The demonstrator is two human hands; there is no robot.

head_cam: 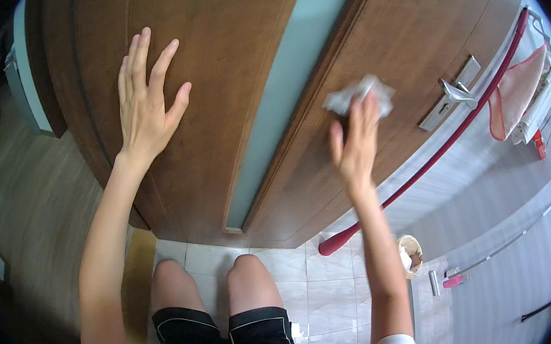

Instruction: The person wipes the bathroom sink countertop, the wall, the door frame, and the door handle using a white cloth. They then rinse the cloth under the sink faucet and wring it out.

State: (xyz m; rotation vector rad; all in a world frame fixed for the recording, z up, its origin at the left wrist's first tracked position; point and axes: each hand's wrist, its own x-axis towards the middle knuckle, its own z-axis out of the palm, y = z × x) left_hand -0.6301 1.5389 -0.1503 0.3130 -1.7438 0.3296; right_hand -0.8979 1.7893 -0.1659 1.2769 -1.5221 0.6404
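A brown wooden door (201,114) with a narrow frosted glass strip (283,97) fills the view before me. My left hand (148,93) is at the door's left panel with its fingers spread and holds nothing; whether the palm touches the wood cannot be told. Right of the glass, my right hand (360,135) presses a crumpled white cloth or tissue (359,97) to the door panel, its fingers over the cloth, slightly blurred. Farther right on the same door is a silver lever handle with its lock plate (450,94).
A long red-covered pole (450,140) leans beside the door's right edge. Cloths (518,91) hang on the wall behind it. On the tiled floor stands a waste basket (409,251), near a pink item (454,282). A yellowish threshold (137,283) borders the wood-look floor (41,198).
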